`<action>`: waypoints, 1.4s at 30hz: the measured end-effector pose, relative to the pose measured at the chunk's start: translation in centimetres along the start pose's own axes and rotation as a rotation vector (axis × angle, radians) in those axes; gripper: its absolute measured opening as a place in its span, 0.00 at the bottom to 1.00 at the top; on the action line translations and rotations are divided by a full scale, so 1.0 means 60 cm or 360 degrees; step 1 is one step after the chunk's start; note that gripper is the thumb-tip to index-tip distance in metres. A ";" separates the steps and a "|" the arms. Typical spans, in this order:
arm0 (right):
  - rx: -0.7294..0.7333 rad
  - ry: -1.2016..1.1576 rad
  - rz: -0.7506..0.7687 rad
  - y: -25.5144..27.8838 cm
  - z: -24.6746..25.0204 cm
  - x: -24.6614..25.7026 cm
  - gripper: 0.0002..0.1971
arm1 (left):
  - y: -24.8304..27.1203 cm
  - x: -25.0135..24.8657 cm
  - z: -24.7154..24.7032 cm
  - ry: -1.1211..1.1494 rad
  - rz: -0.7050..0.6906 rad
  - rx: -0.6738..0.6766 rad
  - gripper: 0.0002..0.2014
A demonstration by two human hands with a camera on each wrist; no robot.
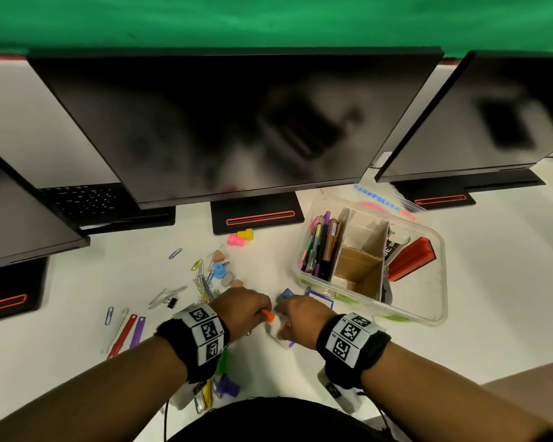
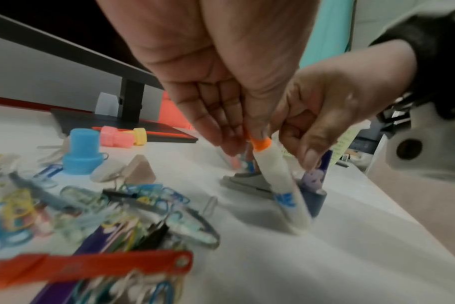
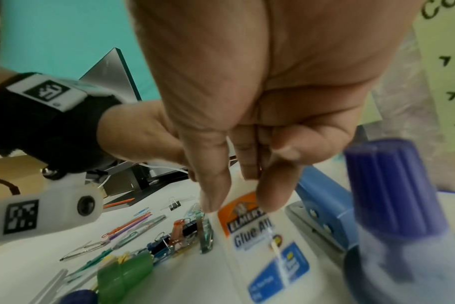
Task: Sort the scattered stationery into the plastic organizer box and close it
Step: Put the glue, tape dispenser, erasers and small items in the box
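Observation:
A white glue bottle (image 2: pixel 281 185) with an orange cap (image 2: pixel 260 144) stands tilted on the white desk between my two hands. My left hand (image 1: pixel 256 309) pinches the orange cap (image 1: pixel 269 316) with its fingertips (image 2: pixel 231 142). My right hand (image 1: pixel 288 314) pinches the bottle's upper body (image 3: pixel 255 236) from the other side, fingertips (image 3: pixel 213 201) just above the label. The clear plastic organizer box (image 1: pixel 434 301) stands open to the right with cardboard dividers. Pens (image 1: pixel 320 247) fill its left compartment and a red stapler (image 1: pixel 411 258) lies in the right one.
Paper clips (image 1: pixel 201 275), binder clips (image 1: pixel 172 302), small coloured caps (image 1: pixel 240 237), and red and purple strips (image 1: pixel 130 330) lie scattered left of my hands. A blue-capped bottle (image 3: pixel 392 195) and a blue punch (image 3: pixel 322 205) sit by my right hand. Monitors (image 1: pixel 237 122) line the back.

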State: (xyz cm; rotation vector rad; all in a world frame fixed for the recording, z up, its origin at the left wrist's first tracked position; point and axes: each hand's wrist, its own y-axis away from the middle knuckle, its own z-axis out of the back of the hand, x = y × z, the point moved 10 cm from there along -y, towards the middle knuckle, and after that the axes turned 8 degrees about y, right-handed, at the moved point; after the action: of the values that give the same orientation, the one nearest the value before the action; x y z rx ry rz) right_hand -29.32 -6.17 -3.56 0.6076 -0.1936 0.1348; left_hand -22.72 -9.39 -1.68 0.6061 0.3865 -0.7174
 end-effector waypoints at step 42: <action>0.0125 -0.0193 -0.1295 0.147 0.130 -0.364 0.22 | -0.053 -0.121 0.096 -0.0160 -0.0206 -0.0165 0.15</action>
State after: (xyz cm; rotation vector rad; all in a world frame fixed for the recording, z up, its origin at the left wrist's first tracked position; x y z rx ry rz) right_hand -53.30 -4.97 2.78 0.7325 -0.0464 -0.6839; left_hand -29.31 -11.38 5.31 0.4482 0.3695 -0.8429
